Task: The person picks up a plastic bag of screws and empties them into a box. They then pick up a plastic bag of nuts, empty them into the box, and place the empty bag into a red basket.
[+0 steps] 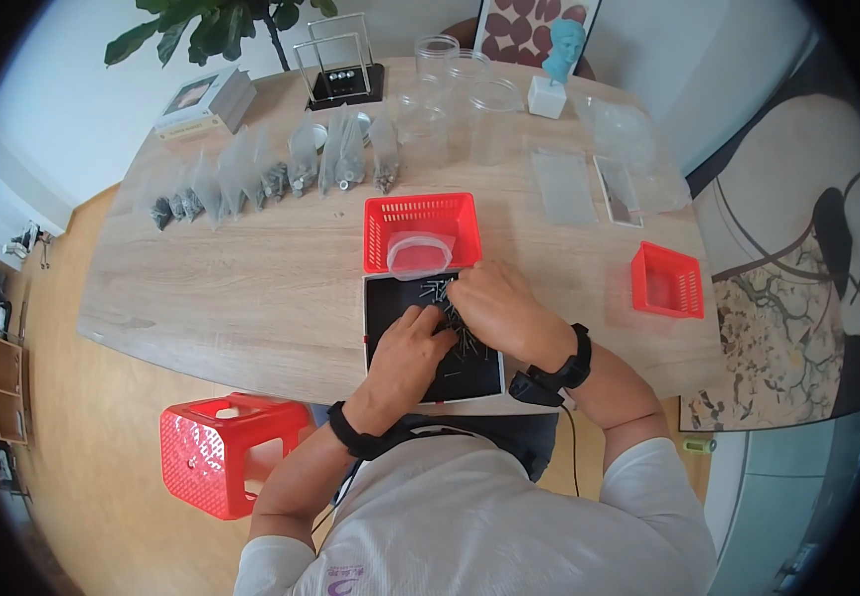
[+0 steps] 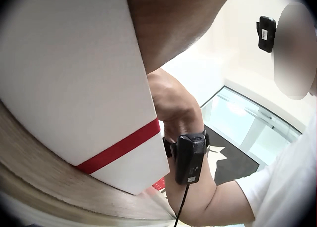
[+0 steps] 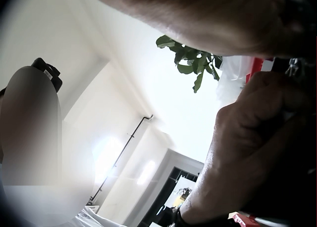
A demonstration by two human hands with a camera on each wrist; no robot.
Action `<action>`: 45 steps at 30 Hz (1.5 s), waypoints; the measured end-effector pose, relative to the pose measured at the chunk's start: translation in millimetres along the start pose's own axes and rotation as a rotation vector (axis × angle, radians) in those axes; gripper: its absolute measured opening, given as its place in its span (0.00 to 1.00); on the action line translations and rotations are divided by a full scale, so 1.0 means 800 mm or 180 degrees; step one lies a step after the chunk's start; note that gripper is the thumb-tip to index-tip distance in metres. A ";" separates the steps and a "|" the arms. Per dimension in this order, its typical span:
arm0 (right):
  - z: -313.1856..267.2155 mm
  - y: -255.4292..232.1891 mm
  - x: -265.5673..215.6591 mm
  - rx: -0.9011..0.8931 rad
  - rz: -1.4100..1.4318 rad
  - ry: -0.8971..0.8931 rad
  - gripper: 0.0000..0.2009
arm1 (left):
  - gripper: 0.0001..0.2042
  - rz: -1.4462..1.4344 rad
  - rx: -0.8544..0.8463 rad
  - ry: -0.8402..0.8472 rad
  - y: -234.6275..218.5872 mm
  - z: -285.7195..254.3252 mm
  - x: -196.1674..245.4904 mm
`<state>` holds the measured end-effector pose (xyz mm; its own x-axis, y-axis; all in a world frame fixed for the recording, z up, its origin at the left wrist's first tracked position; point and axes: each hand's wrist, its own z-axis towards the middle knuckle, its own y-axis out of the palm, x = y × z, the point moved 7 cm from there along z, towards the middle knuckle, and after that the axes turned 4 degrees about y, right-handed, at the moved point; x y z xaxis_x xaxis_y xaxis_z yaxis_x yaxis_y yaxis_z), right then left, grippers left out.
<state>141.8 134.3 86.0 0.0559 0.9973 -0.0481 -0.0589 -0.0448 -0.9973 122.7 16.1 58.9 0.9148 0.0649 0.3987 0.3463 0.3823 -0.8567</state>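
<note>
A black-lined box (image 1: 382, 333) with white outer walls stands at the table's front edge, and loose metal screws (image 1: 465, 341) lie in it. Over its middle is the left hand (image 1: 408, 356), fingers bent down among the screws; whether it pinches one is hidden. The right hand (image 1: 497, 303) reaches in from the right, its fingertips at the screws near the back and mostly hidden under the hand. In the left wrist view the box's white wall (image 2: 74, 78) with a red band covers much of the frame. The right wrist view shows the left hand (image 3: 247, 142) dark, its fingertips unclear.
Behind the box stands a red basket (image 1: 422, 204) with a clear plastic bag (image 1: 420, 255) at its front. A smaller red basket (image 1: 668, 283) is at the right. Several bags of hardware (image 1: 274, 182), clear jars (image 1: 494, 119) and books (image 1: 206, 102) stand farther back. A red stool (image 1: 196, 462) is at the lower left.
</note>
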 end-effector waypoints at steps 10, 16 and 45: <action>0.002 -0.008 0.004 -0.0205 0.0643 -0.0235 0.05 | 0.13 -0.0160 0.0038 -0.0093 -0.012 0.000 -0.009; 0.006 -0.064 0.024 0.0007 0.1951 -0.0212 0.05 | 0.10 -0.0217 -0.0018 -0.0171 -0.004 -0.002 -0.006; 0.034 -0.043 0.035 0.1859 0.2078 0.0046 0.07 | 0.05 -0.1569 0.0100 -0.0838 -0.033 0.008 -0.010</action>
<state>118.6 165.5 120.1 -0.1547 0.7817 -0.6041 -0.5843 -0.5655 -0.5821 104.6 11.6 80.1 0.5620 0.0979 0.8213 0.7099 0.4525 -0.5397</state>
